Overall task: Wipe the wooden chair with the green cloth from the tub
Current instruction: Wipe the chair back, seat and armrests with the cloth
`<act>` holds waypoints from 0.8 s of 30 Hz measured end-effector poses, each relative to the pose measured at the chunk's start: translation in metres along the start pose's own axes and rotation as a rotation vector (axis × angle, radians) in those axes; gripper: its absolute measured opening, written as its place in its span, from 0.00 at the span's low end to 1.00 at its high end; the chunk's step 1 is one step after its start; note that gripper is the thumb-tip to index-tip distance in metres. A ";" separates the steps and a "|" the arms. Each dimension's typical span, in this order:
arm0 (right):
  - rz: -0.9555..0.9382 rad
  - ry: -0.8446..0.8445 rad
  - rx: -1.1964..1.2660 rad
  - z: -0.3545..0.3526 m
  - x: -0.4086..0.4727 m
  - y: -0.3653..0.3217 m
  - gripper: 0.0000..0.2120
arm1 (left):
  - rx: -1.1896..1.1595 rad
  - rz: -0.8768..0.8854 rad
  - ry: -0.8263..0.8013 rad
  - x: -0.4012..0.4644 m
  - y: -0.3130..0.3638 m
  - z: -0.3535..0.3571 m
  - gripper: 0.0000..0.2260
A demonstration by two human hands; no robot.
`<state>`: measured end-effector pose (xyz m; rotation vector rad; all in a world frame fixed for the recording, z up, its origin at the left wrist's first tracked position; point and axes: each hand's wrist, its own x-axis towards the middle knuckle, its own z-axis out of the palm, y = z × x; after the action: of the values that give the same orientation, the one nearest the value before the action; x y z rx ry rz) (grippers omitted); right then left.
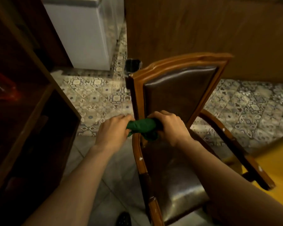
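From the head camera, the green cloth (143,128) is out of the tub already. No tub shows anywhere here. The cloth is bunched into a thick roll and both hands hold it. The left hand (112,130) grips the left end, with its fingers (123,117) curled shut on the cloth. The right hand (167,126) grips the right end, and its fingers (155,115) are curled shut on the cloth too.

The cloth sits where the left post of the wooden chair (183,62) meets the seat, at the bottom left corner of the dark leather back pad (178,92). It looks pressed against the wood there, or wrapped round the post, but I cannot tell which.

The chair stands on the patterned tile floor (95,95), with its shiny seat (178,185) close to the person. A dark wooden shelf (28,95) is on the left, and a white box-like thing (82,30) stands behind it. Something yellow (278,168) is at the right edge.

My guess is that the wiping is under way at the left post. The top rail, the right post, the arm rail on the right and the front edges probably still need wiping. I cannot tell from looking which parts are clean, since the wood looks about the same all over, with a few small pale marks on the rails
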<state>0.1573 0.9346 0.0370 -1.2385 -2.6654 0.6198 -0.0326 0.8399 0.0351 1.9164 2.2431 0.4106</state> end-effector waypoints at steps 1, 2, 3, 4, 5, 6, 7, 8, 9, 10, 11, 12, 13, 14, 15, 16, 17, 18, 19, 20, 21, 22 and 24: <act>0.015 -0.023 -0.004 0.018 0.002 0.006 0.25 | -0.010 -0.005 -0.033 -0.001 -0.008 0.019 0.17; 0.028 -0.047 -0.016 0.035 0.004 0.011 0.25 | -0.028 -0.006 -0.064 -0.003 -0.016 0.037 0.18; 0.038 -0.079 -0.028 0.052 0.004 0.016 0.25 | -0.049 -0.009 -0.093 -0.005 -0.023 0.055 0.18; 0.048 -0.111 -0.034 0.069 0.004 0.020 0.26 | -0.060 -0.016 -0.116 -0.008 -0.030 0.072 0.18; 0.060 -0.135 -0.034 0.083 0.004 0.024 0.27 | -0.061 -0.023 -0.133 -0.011 -0.035 0.086 0.18; 0.078 -0.157 -0.035 0.097 0.004 0.028 0.27 | -0.059 -0.028 -0.151 -0.013 -0.041 0.101 0.18; 0.096 -0.169 -0.037 0.111 0.005 0.033 0.28 | -0.061 -0.029 -0.164 -0.014 -0.046 0.115 0.18; 0.113 -0.177 -0.037 0.122 0.006 0.037 0.28 | -0.067 -0.029 -0.176 -0.014 -0.050 0.128 0.17; 0.128 -0.185 -0.030 0.131 0.006 0.039 0.28 | -0.074 -0.031 -0.189 -0.014 -0.054 0.139 0.17; 0.139 -0.187 -0.020 0.139 0.007 0.041 0.28 | -0.082 -0.037 -0.198 -0.014 -0.057 0.149 0.17; 0.143 -0.182 -0.012 0.146 0.008 0.044 0.28 | -0.089 -0.043 -0.204 -0.014 -0.059 0.159 0.18; 0.149 -0.175 -0.010 0.153 0.009 0.045 0.28 | -0.097 -0.052 -0.208 -0.014 -0.061 0.168 0.19; 0.159 -0.165 -0.007 0.158 0.011 0.046 0.29 | -0.104 -0.060 -0.210 -0.014 -0.062 0.176 0.19; 0.172 -0.156 0.001 0.164 0.012 0.047 0.29 | -0.106 -0.066 -0.214 -0.014 -0.063 0.184 0.20; 0.183 -0.145 0.013 0.168 0.013 0.048 0.30 | -0.105 -0.067 -0.214 -0.015 -0.063 0.190 0.21; 0.184 -0.137 0.026 0.171 0.013 0.047 0.29 | -0.105 -0.066 -0.214 -0.016 -0.062 0.194 0.22; 0.177 -0.133 0.037 0.175 0.014 0.048 0.29 | -0.111 -0.063 -0.216 -0.018 -0.062 0.199 0.23; 0.166 -0.132 0.043 0.179 0.015 0.047 0.28 | -0.119 -0.060 -0.218 -0.020 -0.061 0.203 0.24; 0.149 -0.135 0.041 0.182 0.015 0.047 0.28 | -0.126 -0.055 -0.222 -0.021 -0.060 0.206 0.25; 0.134 -0.144 0.035 0.187 0.016 0.047 0.29 | -0.131 -0.053 -0.233 -0.023 -0.061 0.210 0.25; 0.117 -0.155 0.032 0.191 0.016 0.046 0.30 | -0.139 -0.050 -0.242 -0.026 -0.061 0.213 0.26; 0.099 -0.166 0.033 0.194 0.015 0.046 0.32 | -0.152 -0.044 -0.250 -0.027 -0.060 0.214 0.26; 0.078 -0.189 0.039 0.201 0.015 0.045 0.33 | -0.193 -0.021 -0.271 -0.028 -0.064 0.217 0.26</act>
<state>0.1203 0.9094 -0.1648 -1.3412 -2.7499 0.8363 -0.0238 0.8255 -0.1922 1.7341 1.9740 0.3287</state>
